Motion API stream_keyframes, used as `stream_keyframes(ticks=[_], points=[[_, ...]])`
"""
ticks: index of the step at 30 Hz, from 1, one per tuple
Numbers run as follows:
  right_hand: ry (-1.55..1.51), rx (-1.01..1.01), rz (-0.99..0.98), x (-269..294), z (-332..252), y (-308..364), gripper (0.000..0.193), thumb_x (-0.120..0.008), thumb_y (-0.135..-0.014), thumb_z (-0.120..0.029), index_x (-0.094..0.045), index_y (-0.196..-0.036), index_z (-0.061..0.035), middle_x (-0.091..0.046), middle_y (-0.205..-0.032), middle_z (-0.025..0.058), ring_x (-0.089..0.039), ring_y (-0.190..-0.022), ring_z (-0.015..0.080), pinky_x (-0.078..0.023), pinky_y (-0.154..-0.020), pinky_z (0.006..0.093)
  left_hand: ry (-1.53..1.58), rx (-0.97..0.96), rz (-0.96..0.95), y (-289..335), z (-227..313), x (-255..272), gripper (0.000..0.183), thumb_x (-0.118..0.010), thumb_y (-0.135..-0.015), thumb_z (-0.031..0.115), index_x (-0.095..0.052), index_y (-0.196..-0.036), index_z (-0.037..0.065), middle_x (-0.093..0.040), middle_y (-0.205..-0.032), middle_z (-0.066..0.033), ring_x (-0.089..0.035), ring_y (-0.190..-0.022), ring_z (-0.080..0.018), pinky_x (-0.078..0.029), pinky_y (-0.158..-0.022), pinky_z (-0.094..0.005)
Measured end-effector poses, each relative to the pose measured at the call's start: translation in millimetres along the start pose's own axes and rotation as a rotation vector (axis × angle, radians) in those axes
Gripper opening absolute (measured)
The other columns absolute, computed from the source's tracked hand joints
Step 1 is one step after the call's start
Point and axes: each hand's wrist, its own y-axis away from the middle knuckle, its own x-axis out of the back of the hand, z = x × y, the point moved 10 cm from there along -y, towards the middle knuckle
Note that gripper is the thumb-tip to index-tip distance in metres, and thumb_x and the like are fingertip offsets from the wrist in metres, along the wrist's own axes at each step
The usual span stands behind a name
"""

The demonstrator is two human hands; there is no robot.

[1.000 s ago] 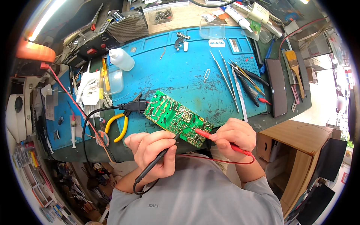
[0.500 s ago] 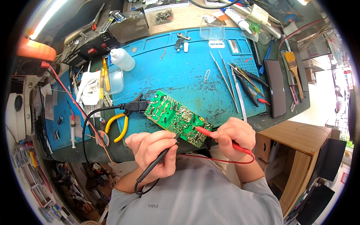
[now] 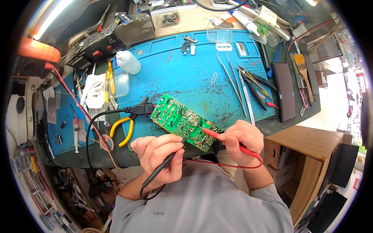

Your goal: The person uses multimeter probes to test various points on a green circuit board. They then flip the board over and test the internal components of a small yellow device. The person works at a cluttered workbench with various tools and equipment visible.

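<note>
Left hand (image 3: 161, 155): fingers closed round the black probe (image 3: 158, 171)
Right hand (image 3: 244, 140): pinching the red probe (image 3: 211, 133), its tip pointing left
Green circuit board (image 3: 176, 119): between the probes, over the near edge of the blue mat (image 3: 163, 73)
Black plug (image 3: 142, 109): at the board's left end
White bottle (image 3: 130, 63): far left

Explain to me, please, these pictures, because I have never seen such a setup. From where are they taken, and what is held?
No machine here: a person works bare-handed. All pictures come from one wide fisheye camera on the head, looking down, so straight edges bend. The left hand's grip holds a black probe, the right hand's grip a red probe; both point toward a green circuit board. On the blue mat lie tweezers; a white bottle is at left.
</note>
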Motion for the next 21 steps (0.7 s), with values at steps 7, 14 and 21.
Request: stream_keyframes(ticks=[7, 14, 21], points=[[0.046, 0.007, -0.037, -3.5, -3.7, -5.4, 0.008, -0.071, -0.084, -0.002, -0.07, -0.076, -0.0027, -0.066, -0.066, 0.0061, -0.06, -0.054, 0.0197, -0.045, -0.05, 0.0301, 0.006, -0.01, 0.024, -1.7, 1.6, 4.6, 0.016, -0.074, -0.082, 0.012, -0.069, -0.097, 0.015, -0.074, -0.096, 0.0024, -0.055, -0.08, -0.0178, -0.035, -0.082, -0.0341], [0.05, -0.003, 0.068, 1.6, -1.2, 8.0, 0.024, -0.066, -0.096, -0.013, -0.066, -0.073, -0.0038, -0.063, -0.063, 0.006, -0.056, -0.053, 0.0184, -0.042, -0.052, 0.0307, 0.054, -0.02, 0.049, -4.1, 3.5, 6.3, 0.019, -0.076, -0.08, 0.008, -0.068, -0.097, 0.014, -0.074, -0.101, 0.003, -0.055, -0.083, -0.0172, -0.035, -0.084, -0.0337], [0.046, -0.045, 0.099, 3.4, -0.9, 9.0, 0.032, -0.062, -0.1, -0.018, -0.064, -0.073, -0.0017, -0.06, -0.062, 0.0073, -0.054, -0.052, 0.0163, -0.039, -0.051, 0.0298, 0.052, -0.004, 0.06, 1.4, 4.5, 7.7, 0.019, -0.077, -0.083, 0.01, -0.068, -0.099, 0.015, -0.072, -0.105, 0.0045, -0.057, -0.091, -0.0168, -0.035, -0.087, -0.0347]])
